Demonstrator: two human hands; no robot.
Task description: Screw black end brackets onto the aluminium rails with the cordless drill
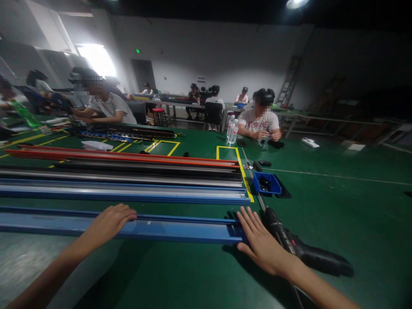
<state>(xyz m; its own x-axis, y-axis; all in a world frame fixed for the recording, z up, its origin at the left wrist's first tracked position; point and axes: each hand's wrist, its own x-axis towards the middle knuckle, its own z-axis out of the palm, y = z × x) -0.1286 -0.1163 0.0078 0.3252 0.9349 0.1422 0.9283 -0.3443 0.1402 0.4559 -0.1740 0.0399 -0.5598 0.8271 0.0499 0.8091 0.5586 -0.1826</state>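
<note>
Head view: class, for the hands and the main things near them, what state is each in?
Nearest blue rail: lying flat
Left hand: resting on that rail
Right hand: spread open at its end
Power drill: lying down
Blue bin: open-topped, dark parts inside
Clear bottles: upright

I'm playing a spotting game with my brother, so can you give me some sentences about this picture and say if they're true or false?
1. The left hand touches the nearest blue rail. True.
2. The drill lies left of the right hand. False: the drill lies on its right.
3. Dark things lie in the blue bin. True.
4. The orange rail is closer to the hands than the nearest blue rail. False: the orange rail is farther away.
5. The right hand's fingers are spread. True.
</note>
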